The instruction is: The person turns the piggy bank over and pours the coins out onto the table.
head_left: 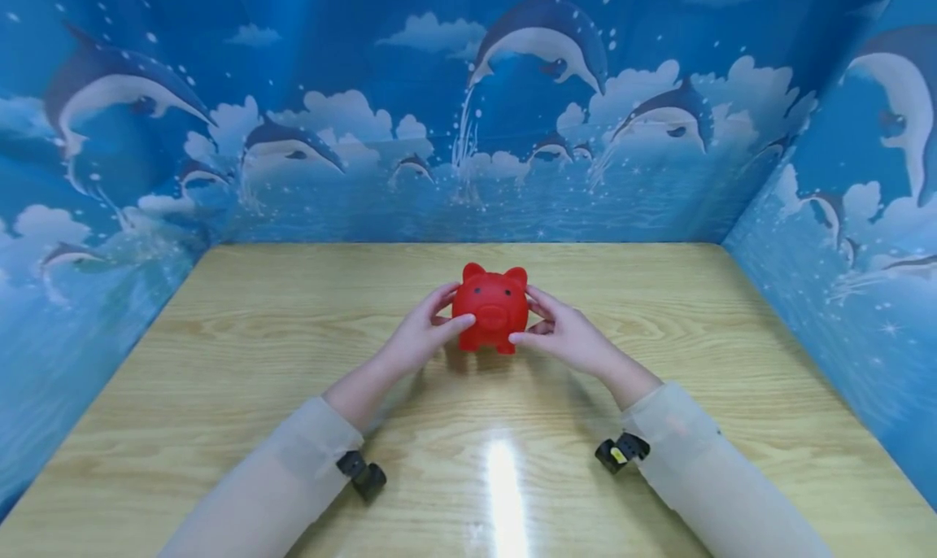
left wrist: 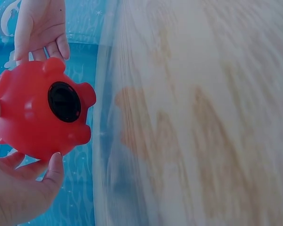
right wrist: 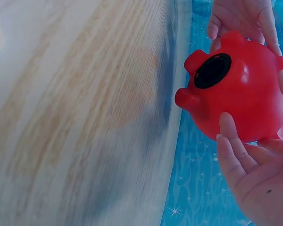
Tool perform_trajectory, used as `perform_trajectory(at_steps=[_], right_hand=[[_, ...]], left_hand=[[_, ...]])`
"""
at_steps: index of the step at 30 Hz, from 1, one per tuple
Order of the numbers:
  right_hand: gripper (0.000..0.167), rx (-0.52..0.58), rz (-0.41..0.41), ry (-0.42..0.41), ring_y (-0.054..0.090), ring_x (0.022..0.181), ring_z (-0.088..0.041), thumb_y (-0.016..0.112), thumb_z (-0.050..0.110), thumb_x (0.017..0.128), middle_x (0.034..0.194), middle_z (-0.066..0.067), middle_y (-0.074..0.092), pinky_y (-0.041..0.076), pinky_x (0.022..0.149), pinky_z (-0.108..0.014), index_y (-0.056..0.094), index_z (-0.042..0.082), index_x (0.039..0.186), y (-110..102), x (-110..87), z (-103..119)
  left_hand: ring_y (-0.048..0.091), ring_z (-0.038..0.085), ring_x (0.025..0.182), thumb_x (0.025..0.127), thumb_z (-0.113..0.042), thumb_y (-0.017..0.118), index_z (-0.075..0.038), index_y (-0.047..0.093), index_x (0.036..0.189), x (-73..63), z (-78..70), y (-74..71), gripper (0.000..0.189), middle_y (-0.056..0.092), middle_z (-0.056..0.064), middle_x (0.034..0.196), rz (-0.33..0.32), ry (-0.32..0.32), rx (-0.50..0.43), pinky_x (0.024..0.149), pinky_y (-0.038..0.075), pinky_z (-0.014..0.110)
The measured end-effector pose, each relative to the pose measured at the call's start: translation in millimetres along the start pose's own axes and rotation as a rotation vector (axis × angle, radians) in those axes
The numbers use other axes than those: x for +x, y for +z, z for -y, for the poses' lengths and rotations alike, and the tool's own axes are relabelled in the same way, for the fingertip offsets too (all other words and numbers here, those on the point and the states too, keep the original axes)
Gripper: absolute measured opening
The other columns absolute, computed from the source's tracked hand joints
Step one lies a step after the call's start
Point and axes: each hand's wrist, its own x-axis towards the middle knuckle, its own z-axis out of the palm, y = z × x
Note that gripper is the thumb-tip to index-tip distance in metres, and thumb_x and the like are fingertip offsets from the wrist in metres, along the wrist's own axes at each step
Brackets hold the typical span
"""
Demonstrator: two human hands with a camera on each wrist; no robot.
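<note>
A red piggy bank (head_left: pixel 489 289) with small ears, dark eyes and stubby feet is held upright between two hands, its snout toward the head camera. The left hand (head_left: pixel 417 334) grips its side, thumb across the front near the snout. On the opposite side the right hand (head_left: pixel 574 338) holds it, thumb low at the front by a foot. Both wrist views show the underside raised off the table, with a round black plug (left wrist: pixel 64 101) between the feet. In the right wrist view, fingertips (right wrist: pixel 228 123) of the right hand lie against the red body.
The wood-grain table (head_left: pixel 293 298) stretches around the hands, with a bright light reflection in front. Blue dolphin-print cloth (head_left: pixel 351 192) stands behind it and along the sides. Small black cameras (head_left: pixel 362 475) are strapped at both light-coloured sleeves.
</note>
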Motion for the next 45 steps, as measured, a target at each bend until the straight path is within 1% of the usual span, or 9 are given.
perform_trajectory(at_steps=[5, 9, 14, 17, 20, 28, 37, 42, 45], right_hand=[[0.09, 0.002, 0.013, -0.009, 0.062, 0.093, -0.02, 0.076, 0.025, 0.079, 0.14, -0.012, 0.041, 0.052, 0.081, -0.035, 0.02, 0.017, 0.15, 2.4, 1.0, 0.5], [0.088, -0.017, -0.006, -0.003, 0.062, 0.089, -0.02, 0.074, 0.02, 0.08, 0.139, -0.012, 0.043, 0.053, 0.08, -0.034, 0.02, 0.015, 0.15, 2.5, 0.4, 0.8], [0.085, -0.033, -0.017, 0.003, 0.062, 0.088, -0.02, 0.072, 0.02, 0.082, 0.139, -0.013, 0.042, 0.053, 0.079, -0.035, 0.021, 0.014, 0.149, 1.3, -1.4, 1.2], [0.084, -0.031, -0.022, 0.003, 0.061, 0.088, -0.02, 0.073, 0.023, 0.082, 0.138, -0.011, 0.043, 0.053, 0.079, -0.034, 0.022, 0.016, 0.149, 1.4, -1.6, 1.7], [0.083, -0.033, -0.027, -0.002, 0.061, 0.088, -0.02, 0.073, 0.025, 0.082, 0.137, -0.011, 0.044, 0.053, 0.078, -0.034, 0.024, 0.018, 0.149, 1.7, -1.2, 1.5], [0.081, -0.026, -0.036, -0.002, 0.062, 0.087, -0.021, 0.072, 0.025, 0.083, 0.136, -0.011, 0.045, 0.053, 0.077, -0.034, 0.026, 0.019, 0.148, 0.0, -2.2, 0.4], [0.082, -0.015, -0.036, 0.008, 0.061, 0.087, -0.02, 0.073, 0.029, 0.082, 0.136, -0.012, 0.045, 0.053, 0.078, -0.035, 0.026, 0.019, 0.148, -0.3, -2.6, -0.7], [0.082, -0.01, -0.037, 0.017, 0.061, 0.088, -0.021, 0.072, 0.029, 0.082, 0.138, -0.012, 0.044, 0.053, 0.079, -0.035, 0.026, 0.019, 0.148, 0.0, -3.1, 0.2], [0.082, -0.004, -0.037, 0.018, 0.061, 0.089, -0.021, 0.072, 0.03, 0.082, 0.138, -0.012, 0.044, 0.053, 0.079, -0.035, 0.026, 0.019, 0.148, -0.3, -3.2, 0.9]], left_hand=[[0.051, 0.025, 0.112, 0.083, -0.043, 0.067, -0.025, 0.033, 0.144, -2.2, 0.4, 0.2, 0.072, 0.037, 0.001, 0.142, -0.009, -0.008, 0.002, 0.085, 0.05, 0.044], [0.051, 0.025, 0.112, 0.084, -0.043, 0.066, -0.025, 0.032, 0.144, -3.7, -0.8, 1.6, 0.072, 0.036, 0.002, 0.143, -0.003, 0.004, 0.002, 0.085, 0.05, 0.044], [0.053, 0.025, 0.109, 0.085, -0.042, 0.066, -0.025, 0.03, 0.145, -4.5, -1.9, 3.7, 0.072, 0.035, 0.001, 0.144, 0.014, 0.013, -0.005, 0.085, 0.05, 0.043], [0.054, 0.025, 0.107, 0.084, -0.04, 0.067, -0.024, 0.03, 0.146, -4.6, -1.6, 3.9, 0.074, 0.036, 0.0, 0.143, 0.015, 0.02, -0.013, 0.084, 0.05, 0.043], [0.055, 0.026, 0.106, 0.084, -0.036, 0.069, -0.023, 0.028, 0.147, -5.3, -1.1, 3.8, 0.076, 0.036, 0.0, 0.143, 0.023, 0.044, -0.006, 0.083, 0.051, 0.043], [0.059, 0.025, 0.101, 0.081, -0.022, 0.074, -0.024, 0.026, 0.147, -6.4, 0.2, 8.0, 0.081, 0.036, 0.0, 0.142, 0.035, 0.12, 0.033, 0.076, 0.054, 0.033], [0.057, 0.021, 0.101, 0.078, -0.02, 0.077, -0.024, 0.025, 0.148, -9.0, -2.2, 9.4, 0.087, 0.038, 0.0, 0.142, -0.012, 0.144, 0.168, 0.074, 0.054, 0.031], [0.057, 0.02, 0.099, 0.078, -0.021, 0.076, -0.024, 0.024, 0.149, -9.5, -2.6, 9.1, 0.088, 0.039, 0.0, 0.141, -0.018, 0.154, 0.23, 0.073, 0.054, 0.029], [0.057, 0.019, 0.099, 0.079, -0.022, 0.076, -0.024, 0.023, 0.149, -9.9, -3.1, 8.8, 0.088, 0.039, -0.001, 0.142, -0.02, 0.176, 0.265, 0.072, 0.054, 0.029]])
